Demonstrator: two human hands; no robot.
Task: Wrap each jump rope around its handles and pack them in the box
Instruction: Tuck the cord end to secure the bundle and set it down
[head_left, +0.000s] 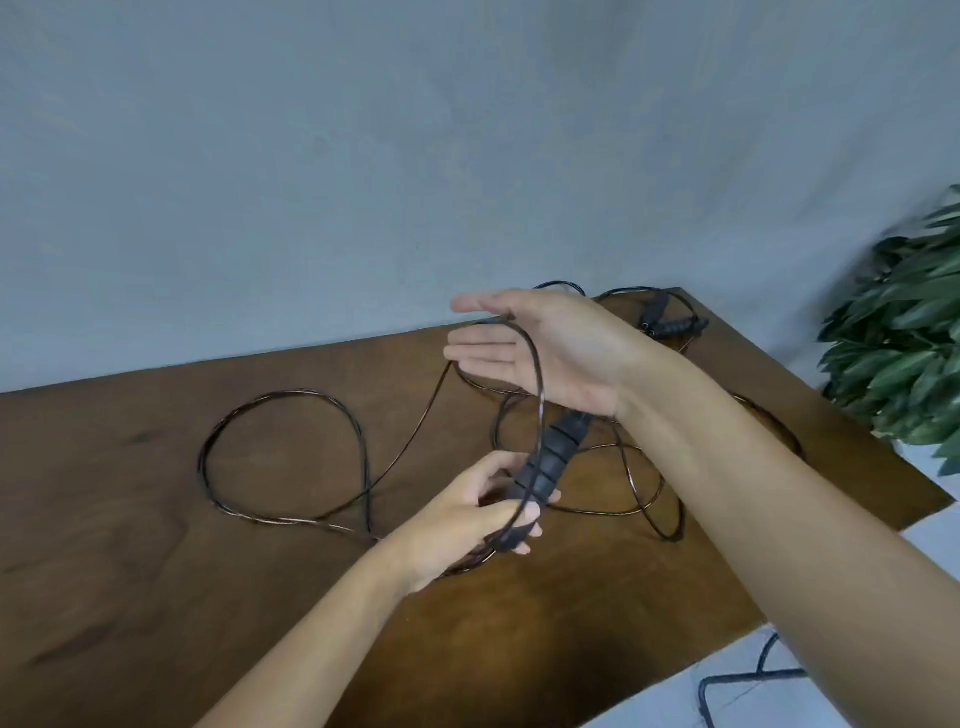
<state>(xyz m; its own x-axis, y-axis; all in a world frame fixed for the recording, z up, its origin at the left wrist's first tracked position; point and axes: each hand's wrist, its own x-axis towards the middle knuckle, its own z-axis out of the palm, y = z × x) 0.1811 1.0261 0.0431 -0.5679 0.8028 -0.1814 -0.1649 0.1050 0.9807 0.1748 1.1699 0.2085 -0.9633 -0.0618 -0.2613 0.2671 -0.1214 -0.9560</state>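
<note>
The left hand (483, 506) grips the handles (545, 462); the right hand (540, 348), fingers straight, carries the rope (535, 364) loop, which could slide off its flat palm.

Soft, even, fairly dim light fills the scene, with a cool grey cast on the backdrop (363, 156) and no hard glare. Shadows on the wooden table (156, 519) are faint and diffuse; a weak darkening sits beneath the left hand (467, 514) toward 6 o'clock. Thin highlights glint along the rope loop (280, 457) at 9 o'clock. The whole picture looks soft and slightly smeared. The plant (914, 338) at 3 o'clock is blurred. Wide-angle distortion bows the table's far edge and stretches the right forearm (779, 493) toward 4 o'clock.
</note>
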